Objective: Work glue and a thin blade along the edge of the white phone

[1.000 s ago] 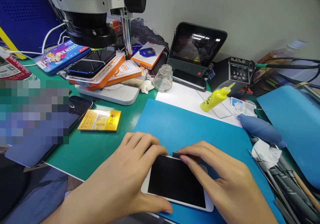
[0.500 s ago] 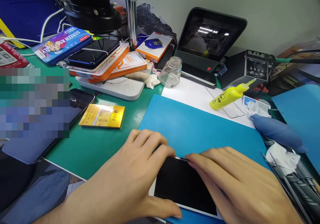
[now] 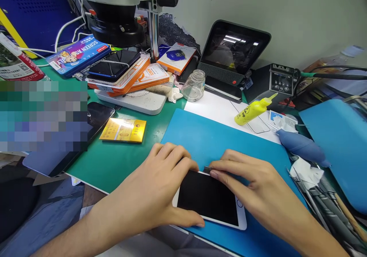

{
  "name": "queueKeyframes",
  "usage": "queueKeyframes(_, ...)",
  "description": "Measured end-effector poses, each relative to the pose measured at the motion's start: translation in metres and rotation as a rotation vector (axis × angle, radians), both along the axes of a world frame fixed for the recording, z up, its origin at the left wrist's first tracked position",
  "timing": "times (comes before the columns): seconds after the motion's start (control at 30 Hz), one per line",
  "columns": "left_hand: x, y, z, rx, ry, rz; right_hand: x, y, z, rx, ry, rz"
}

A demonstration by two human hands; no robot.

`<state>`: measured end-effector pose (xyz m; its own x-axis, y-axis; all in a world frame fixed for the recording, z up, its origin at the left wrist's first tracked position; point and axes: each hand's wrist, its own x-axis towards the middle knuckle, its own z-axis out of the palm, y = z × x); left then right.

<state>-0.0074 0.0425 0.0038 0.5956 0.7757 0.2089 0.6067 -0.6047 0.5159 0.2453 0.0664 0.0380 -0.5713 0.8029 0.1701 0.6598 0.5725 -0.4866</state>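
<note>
Two hands on one phone (image 3: 210, 199) right now, flat on the blue mat (image 3: 200, 134) at the near edge of the tabletop (image 3: 114, 161). Going left to right: our left hand (image 3: 155, 188) clamps the phone's left end, thumb along the near edge and fingers curled over the far one. Our right hand (image 3: 252, 184) pinches a small dark tool (image 3: 207, 169) at the phone's far edge; half a second ago the fingers hid it, now its tip shows again at the seam, so we'd guess the prying there goes on. The phone looks to have slid a bit left on the mat too.

Readable stuff: the blue box (image 3: 77, 54) at the back left says "SCREEN"; the rest we can't make out. The yellow bottle (image 3: 252, 111) has an ESD-type symbol. The black station (image 3: 282, 82) has a logo too blurry to read.
</note>
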Motion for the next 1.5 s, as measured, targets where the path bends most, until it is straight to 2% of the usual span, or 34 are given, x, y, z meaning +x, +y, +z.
queueKeyframes(0.17, 0.000, 0.001, 0.001, -0.011, -0.002, -0.010, -0.002, 0.002, 0.005, -0.088, 0.016, -0.025)
queueKeyframes(0.37, -0.002, -0.001, 0.004, -0.020, -0.004, -0.013, 0.004, -0.016, -0.008, 0.065, -0.013, -0.018)
queueKeyframes(0.47, -0.002, -0.001, 0.004, -0.025, -0.006, -0.008, 0.003, -0.018, -0.010, 0.075, -0.034, -0.020)
queueKeyframes(0.8, -0.002, -0.001, 0.002, -0.029, 0.002, 0.001, -0.003, 0.003, 0.009, -0.271, -0.120, -0.091)
queueKeyframes(1.0, -0.003, -0.001, 0.003, -0.011, 0.007, -0.011, -0.002, 0.003, 0.009, -0.340, -0.095, -0.099)
queueKeyframes(1.1, -0.003, -0.001, 0.003, 0.005, 0.003, -0.019, 0.000, 0.001, 0.008, -0.334, -0.041, -0.088)
queueKeyframes(1.3, -0.004, 0.000, 0.004, 0.015, -0.008, -0.023, 0.011, -0.002, 0.004, -0.242, 0.086, -0.169)
queueKeyframes(1.5, -0.003, 0.000, 0.007, -0.026, -0.009, -0.022, 0.012, -0.011, -0.013, -0.104, 0.106, -0.229)
